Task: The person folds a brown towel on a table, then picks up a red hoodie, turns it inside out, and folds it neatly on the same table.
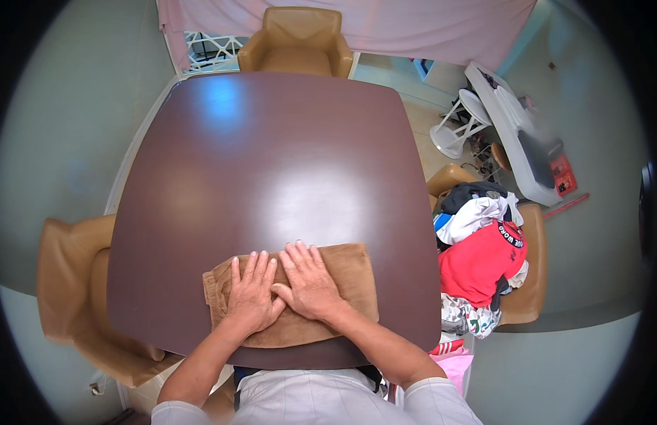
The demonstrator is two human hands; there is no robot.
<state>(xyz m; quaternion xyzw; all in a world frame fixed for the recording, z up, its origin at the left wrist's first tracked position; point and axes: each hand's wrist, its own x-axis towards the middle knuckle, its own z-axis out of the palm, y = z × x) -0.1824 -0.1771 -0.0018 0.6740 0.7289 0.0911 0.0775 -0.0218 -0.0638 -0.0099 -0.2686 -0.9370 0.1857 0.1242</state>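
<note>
Directly beneath each hand [251, 297] [310, 281] lies folded brown cloth [353, 287].

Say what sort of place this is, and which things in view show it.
Probably a dining or meeting room: a large dark brown table, tan armchairs on three sides of it, and a pink curtain beyond.

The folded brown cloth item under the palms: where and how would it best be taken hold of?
Probably by both short ends, from the sides: left hand at the gathered left edge, right hand at the smooth right edge, sliding underneath. The folded brown cloth lies flat on the table, wider than deep, with both ends uncovered.
</note>
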